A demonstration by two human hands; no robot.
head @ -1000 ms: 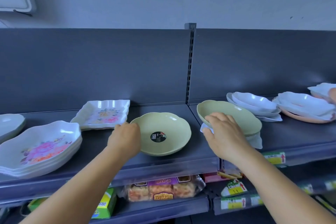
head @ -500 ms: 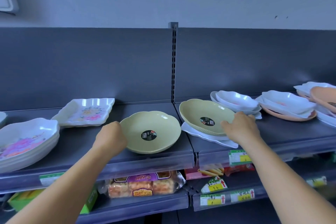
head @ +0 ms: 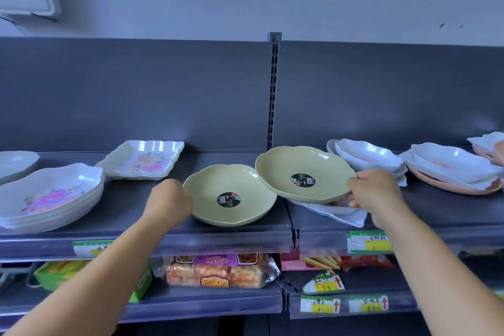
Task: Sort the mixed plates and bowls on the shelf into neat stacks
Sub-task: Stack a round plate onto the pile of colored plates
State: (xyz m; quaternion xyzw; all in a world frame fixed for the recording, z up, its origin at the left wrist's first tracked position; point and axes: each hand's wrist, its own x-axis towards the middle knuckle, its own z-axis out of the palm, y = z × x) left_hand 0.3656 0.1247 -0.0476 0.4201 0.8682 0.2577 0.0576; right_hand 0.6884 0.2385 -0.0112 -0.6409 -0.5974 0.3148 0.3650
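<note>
— Where are our hands against the slotted upright (head: 273, 90) at the back of the shelf (head: 231, 236)?

— Our left hand (head: 167, 203) is to the left of it and nearer us, curled round the left rim of the green bowl (head: 230, 195) that sits flat on the shelf, just left of the upright's foot. Our right hand (head: 377, 195) is to the right of it, thumb over the rim and fingers beneath, pinching the right edge of the second green bowl (head: 305, 174).

— And how does that second bowl sit?

— It is lifted and tilted, its left edge overlapping the right rim of the first bowl, directly in front of the upright's base. A white dish (head: 334, 214) lies on the shelf under it, just right of the upright. We cannot tell whether the raised bowl touches the dish.

— What else is right of the upright?

— A stack of white bowls (head: 368, 158) just behind our right hand, then further right white dishes on a pink plate (head: 452, 185).

— And left of it?

— A square flowered plate stack (head: 141, 161) near the back, and far left a stack of flowered oval dishes (head: 51, 194), with a pale bowl (head: 16, 163) behind it at the frame edge.

— Below the upright?

— A packet of pastries (head: 215, 271) on the lower shelf, and yellow-and-green price tags (head: 369, 240) along the shelf edges.
</note>
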